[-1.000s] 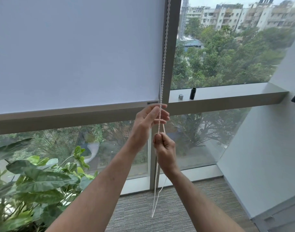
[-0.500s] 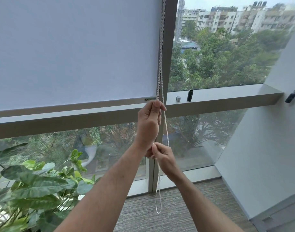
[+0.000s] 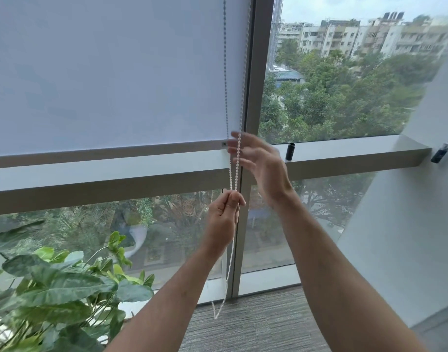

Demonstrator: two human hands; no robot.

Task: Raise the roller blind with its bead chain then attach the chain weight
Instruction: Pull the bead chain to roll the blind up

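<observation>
The white roller blind [image 3: 111,72] covers the upper left pane, and its bottom rail [image 3: 103,151] hangs just above the window's cross bar. A white bead chain [image 3: 244,72] runs down the blind's right edge to a loop near the floor [image 3: 219,311]. My left hand [image 3: 224,215] pinches the chain below the cross bar. My right hand [image 3: 262,166] is higher, motion-blurred, with fingers spread beside the chain at rail height and holding nothing. A small black cylinder [image 3: 290,151] stands on the ledge to the right.
A leafy potted plant [image 3: 60,288] fills the lower left. A grey ledge [image 3: 357,151] runs along the right pane to a white wall [image 3: 408,224], where a black fitting [image 3: 440,154] is fixed. Grey carpet [image 3: 256,323] lies below.
My left hand has drawn the chain down from rail height to below the cross bar. My right hand has let go of the chain and risen, open, to rail height.
</observation>
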